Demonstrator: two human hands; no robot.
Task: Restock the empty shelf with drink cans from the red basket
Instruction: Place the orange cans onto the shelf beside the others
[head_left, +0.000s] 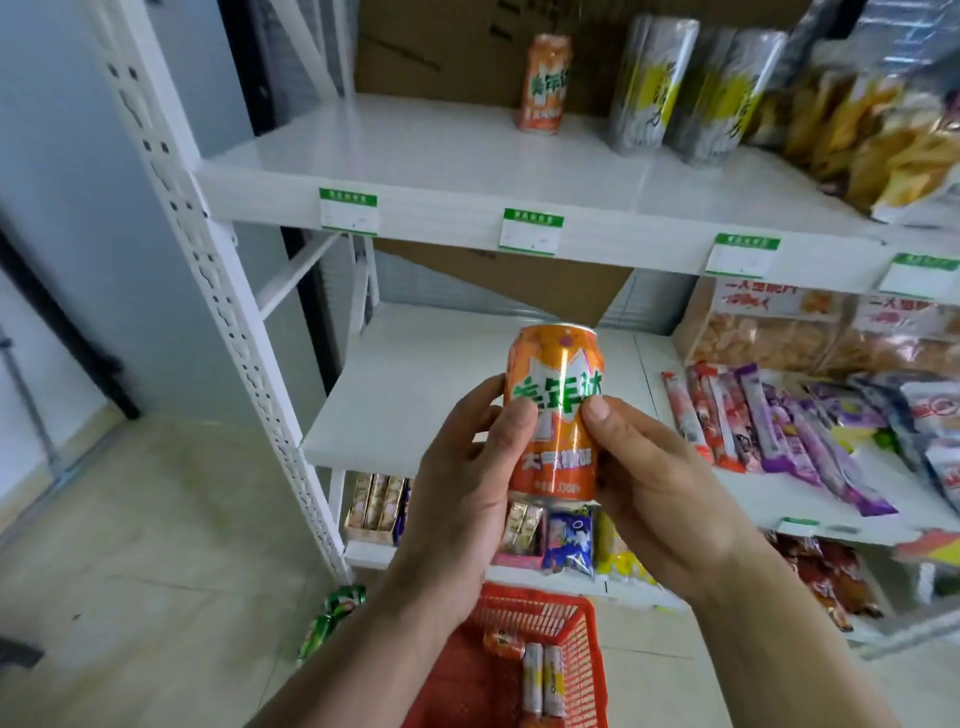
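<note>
Orange soda can (553, 410) is held upright in front of the shelving, above the red basket (524, 654), with both hands wrapped round its lower half. The left hand (467, 493) grips it from the left with the thumb across the label, and the right hand (644, 483) grips it from the right, thumb pressed on the front; the label faces the camera, so the person seems to be squaring it up before placing it.

On the upper shelf (441, 156), one matching orange can (543, 83) already stands upright near the back, just left of two tall silver-and-yellow cans (691, 88). The wide white surface to its left and in front is bare, so most of that shelf is yet to be filled. The middle shelf (415, 395) is likewise bare on its left part, and which of the two is meant to take this can I cannot tell.

Down in the basket, another orange can (504, 642) lies on its side beside two pale cans (543, 678); more may lie lower, out of view. Two green cans (332, 618) lie on the floor left of the basket, blurred.

By my reading the job is at an early stage: one can of this kind shelved, one in hand, several waiting.
</note>
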